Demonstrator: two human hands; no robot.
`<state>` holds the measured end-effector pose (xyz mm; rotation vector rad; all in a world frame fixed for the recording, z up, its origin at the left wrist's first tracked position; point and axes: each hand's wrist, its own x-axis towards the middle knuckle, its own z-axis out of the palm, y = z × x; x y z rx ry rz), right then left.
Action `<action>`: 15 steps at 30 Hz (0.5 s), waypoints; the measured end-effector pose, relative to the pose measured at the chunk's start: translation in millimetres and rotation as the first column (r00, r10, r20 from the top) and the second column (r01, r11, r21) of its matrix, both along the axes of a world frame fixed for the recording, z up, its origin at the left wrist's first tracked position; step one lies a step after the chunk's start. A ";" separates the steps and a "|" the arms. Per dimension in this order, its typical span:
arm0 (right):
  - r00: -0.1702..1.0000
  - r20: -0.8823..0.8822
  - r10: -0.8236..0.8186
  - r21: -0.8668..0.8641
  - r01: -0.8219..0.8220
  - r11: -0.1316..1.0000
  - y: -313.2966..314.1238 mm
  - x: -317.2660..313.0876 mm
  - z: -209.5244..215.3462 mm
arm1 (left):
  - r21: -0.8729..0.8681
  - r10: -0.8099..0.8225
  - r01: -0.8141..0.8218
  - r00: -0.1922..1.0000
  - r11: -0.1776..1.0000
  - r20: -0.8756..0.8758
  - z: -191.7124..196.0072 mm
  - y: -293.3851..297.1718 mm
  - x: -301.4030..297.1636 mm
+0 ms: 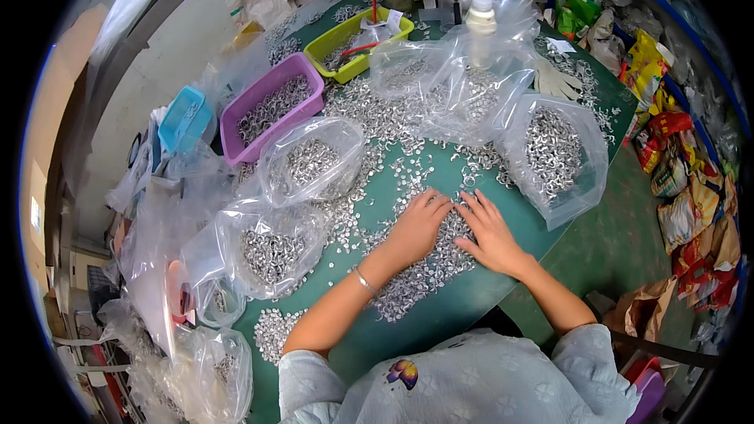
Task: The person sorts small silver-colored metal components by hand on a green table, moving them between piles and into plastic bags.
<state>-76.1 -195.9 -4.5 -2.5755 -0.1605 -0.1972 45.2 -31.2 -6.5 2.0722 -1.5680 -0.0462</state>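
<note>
My left hand (416, 228) lies palm down, fingers apart, on a heap of small silver metal rings (420, 275) spread over the green table (463, 298). My right hand (491, 232) rests flat beside it on the same heap, fingers spread, its fingertips close to those of the left. Neither hand grips anything. A thin bracelet (363, 279) sits on my left wrist.
Clear plastic bags of rings stand around: one at right (554, 153), two at left (310, 157) (271, 251). A purple tray (271, 106) and a yellow-green tray (353, 39) hold more rings. A white bottle (481, 27), a white glove (558, 78) and clutter lie beyond.
</note>
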 end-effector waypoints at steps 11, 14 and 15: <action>0.922 0.271 -0.277 0.092 0.262 0.961 -22.4 54.0 1.6 | -0.138 0.037 -0.061 0.985 0.989 -0.168 5.8 34.4 -17.1; 0.925 0.279 -0.256 -0.057 0.282 0.958 -28.3 69.1 -6.7 | -0.215 0.086 -0.134 0.972 0.968 -0.218 1.0 31.3 -13.8; 0.933 0.258 -0.249 -0.067 0.275 0.959 -29.8 68.4 -6.5 | -0.210 0.098 -0.145 0.971 0.967 -0.218 3.0 30.7 -13.6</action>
